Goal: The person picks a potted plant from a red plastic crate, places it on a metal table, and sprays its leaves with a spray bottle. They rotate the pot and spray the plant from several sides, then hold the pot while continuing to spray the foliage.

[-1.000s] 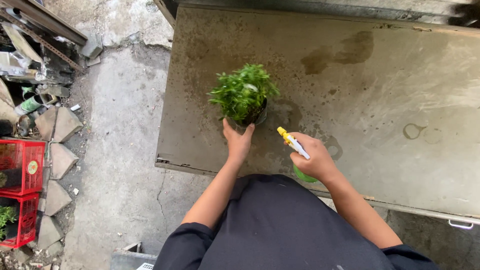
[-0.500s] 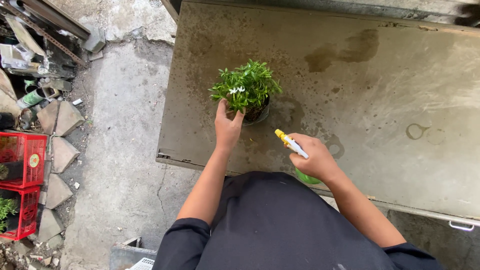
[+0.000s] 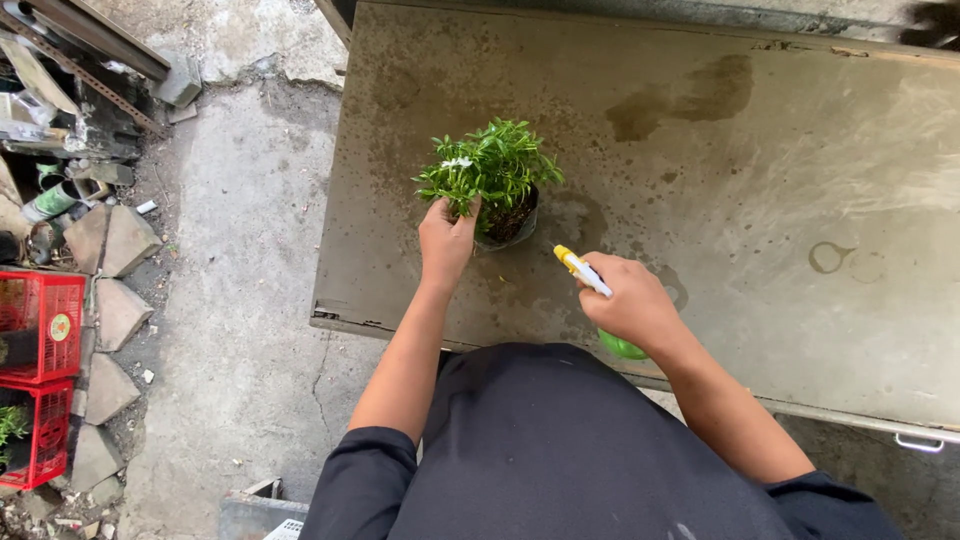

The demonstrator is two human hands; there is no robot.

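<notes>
Counter point(image 3: 800, 250): flat, stained, grey-brown, damp patches and a ring mark. One small dark pot point(image 3: 510, 225) of leafy green plant point(image 3: 490, 165) stands on it, near left edge.

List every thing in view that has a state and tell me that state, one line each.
Small leafy green plant in a dark pot: upright on the table, held at its side.
Left hand: grip closed on the pot's edge.
Green spray bottle with yellow and white nozzle: held, nozzle aimed toward the plant.
Right hand: grip closed around the bottle.
Worn metal table: damp, with dark wet stains.
Red plastic crates: stacked on the ground.
</notes>
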